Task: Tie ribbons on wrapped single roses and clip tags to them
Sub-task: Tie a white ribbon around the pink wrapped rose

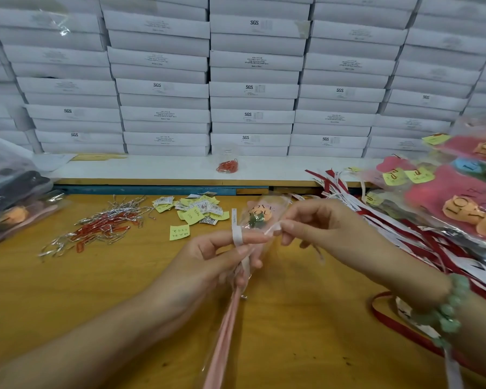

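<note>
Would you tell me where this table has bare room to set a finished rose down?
Bare table lies near left, between the paper clips and the left hand gripping the rose. A smaller patch sits beneath the right hand pinching the white ribbon. Crowded: tags at the back, ribbon pile and bagged roses on the right.

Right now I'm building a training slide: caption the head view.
Left hand grips a wrapped rose, right hand pinches its white ribbon, above a table strewn with paper clips and tags.

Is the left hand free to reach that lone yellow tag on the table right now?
Probably not yet. Nothing blocks the lone yellow tag, but the left hand grips the wrapped rose, with ribbon looped over its forefinger.
</note>
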The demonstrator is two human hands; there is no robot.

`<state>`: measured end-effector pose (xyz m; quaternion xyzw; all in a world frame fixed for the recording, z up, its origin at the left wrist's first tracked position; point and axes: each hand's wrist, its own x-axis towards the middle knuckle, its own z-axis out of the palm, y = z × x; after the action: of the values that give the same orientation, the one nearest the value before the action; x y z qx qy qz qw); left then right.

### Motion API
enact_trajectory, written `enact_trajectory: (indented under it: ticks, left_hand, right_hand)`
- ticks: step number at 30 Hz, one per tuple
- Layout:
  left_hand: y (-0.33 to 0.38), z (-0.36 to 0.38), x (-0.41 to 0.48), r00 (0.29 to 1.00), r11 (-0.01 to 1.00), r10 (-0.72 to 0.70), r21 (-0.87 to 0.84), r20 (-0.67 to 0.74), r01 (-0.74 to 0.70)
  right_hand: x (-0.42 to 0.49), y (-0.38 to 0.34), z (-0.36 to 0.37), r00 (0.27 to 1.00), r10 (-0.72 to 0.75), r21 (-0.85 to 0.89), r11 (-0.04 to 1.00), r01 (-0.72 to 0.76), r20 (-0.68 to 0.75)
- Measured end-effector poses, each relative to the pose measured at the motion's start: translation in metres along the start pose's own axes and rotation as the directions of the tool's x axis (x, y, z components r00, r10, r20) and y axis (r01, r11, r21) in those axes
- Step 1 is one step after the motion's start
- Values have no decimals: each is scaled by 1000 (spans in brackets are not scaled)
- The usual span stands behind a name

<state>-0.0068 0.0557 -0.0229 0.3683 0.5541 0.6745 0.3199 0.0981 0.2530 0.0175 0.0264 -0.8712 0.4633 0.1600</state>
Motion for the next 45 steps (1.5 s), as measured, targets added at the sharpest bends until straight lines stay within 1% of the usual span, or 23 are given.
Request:
enact_trajectory:
  ticks: [2,5,9,14,16,18,20,22,24,26,27,30,32,34,36,38,40,42,45]
  left_hand:
    - [-1,0,0,1000,1000,-13,21,-15,14]
    - [-2,-1,0,999,999,-33,15,12,33]
    - [-1,0,-1,998,997,-57,51,35,55]
    - [0,1,-2,997,995,-56,84,52,51]
    - [-2,1,-1,997,994,-52,95,55,47]
    - [-4,-1,-1,998,995,-43,90,43,39]
    - [-7,-2,0,999,996,-30,79,13,29]
    - [-9,-3,2,1000,999,-3,51,7,2]
    - [-9,-2,4,999,999,36,7,12,-36]
    - [-9,0,5,997,997,72,-20,-3,-72]
    - [-9,1,5,996,996,92,-7,-13,-92]
    - [-7,5,4,990,990,135,42,-27,-134]
    - [-5,7,3,988,986,150,74,-27,-148]
    - [-4,8,3,988,984,156,90,-14,-154]
    - [-4,9,3,988,985,152,84,9,-152]
    - [-3,10,3,987,986,153,64,41,-156]
    - [-3,10,2,984,985,163,52,74,-167]
    - [-2,10,2,981,984,169,45,91,-173]
    - [-3,9,3,983,983,180,21,47,-181]
  right_hand:
    - [0,0,-1,998,-20,-13,1000,19,-63]
    - [-1,-3,0,991,-66,-39,997,62,-117]
    - [-1,-4,1,973,-85,1,996,87,-214]
    - [1,-4,-3,944,-51,54,996,73,-326]
    - [1,-4,-5,939,-4,116,992,47,-344]
    - [1,-5,-7,953,79,199,980,-20,-293]
    - [-1,-6,-7,975,176,232,962,-142,-137]
    - [-3,-5,-4,965,253,191,946,-261,64]
    - [-6,-4,4,935,276,118,945,-306,222]
    - [-8,-3,15,911,275,79,947,-313,308]
    - [-9,-2,21,902,278,77,944,-320,331]
    - [-11,5,36,889,303,118,925,-361,343]
    - [-12,10,43,905,310,120,927,-356,292]
    - [-13,11,48,934,283,138,939,-317,216]
    - [-14,11,52,969,205,146,964,-224,137]
    - [-15,12,55,995,72,92,993,-77,65]
    - [-16,12,57,999,-17,25,1000,16,35]
    - [-15,12,57,999,-30,17,999,29,35]
    - [-15,12,54,996,40,146,988,-51,80]
